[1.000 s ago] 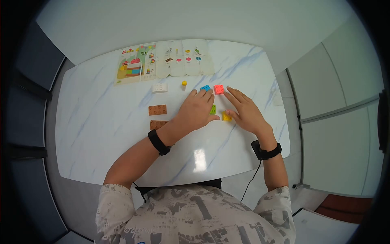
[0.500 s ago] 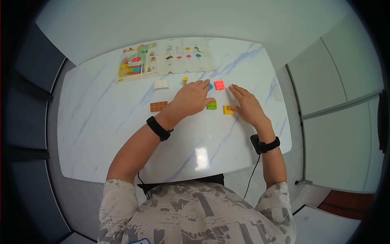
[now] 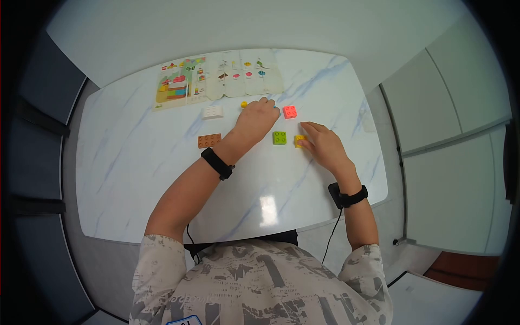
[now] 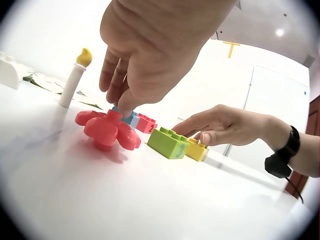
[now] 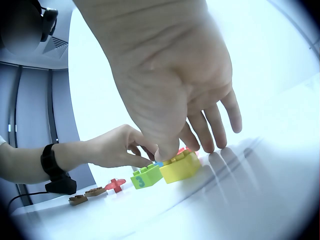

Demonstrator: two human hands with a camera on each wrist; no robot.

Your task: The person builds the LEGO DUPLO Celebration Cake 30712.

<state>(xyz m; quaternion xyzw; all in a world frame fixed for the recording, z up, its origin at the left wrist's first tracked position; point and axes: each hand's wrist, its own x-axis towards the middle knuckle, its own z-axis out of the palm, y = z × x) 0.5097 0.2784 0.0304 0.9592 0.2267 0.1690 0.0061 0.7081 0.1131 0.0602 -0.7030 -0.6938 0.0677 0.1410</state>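
My left hand (image 3: pixel 257 120) reaches down over a blue toy brick (image 4: pixel 132 120), thumb at its near side and fingers curled behind it. Close below that hand, a red flower-shaped piece (image 4: pixel 105 129) stands on the table; in the head view the hand hides it. My right hand (image 3: pixel 326 147) has its thumb against a yellow brick (image 5: pixel 180 169), while its loosely straight fingers reach down beyond the brick's far side. A green brick (image 3: pixel 279 138) sits between the hands. Beyond them is a coral-red brick (image 3: pixel 290 112).
A white arched brick (image 3: pixel 213 112) and a candle piece with yellow flame (image 4: pixel 75 80) stand left of the left hand. Brown bricks (image 3: pixel 209 141) lie by the left forearm, one hidden in the head view. A creased instruction sheet (image 3: pixel 216 81) spreads along the marble table's (image 3: pixel 135 179) far side.
My left hand's fingers, earlier stretched out over the blue brick, have drawn in and curled at it, and the green brick is uncovered. My right thumb stays at the yellow brick.
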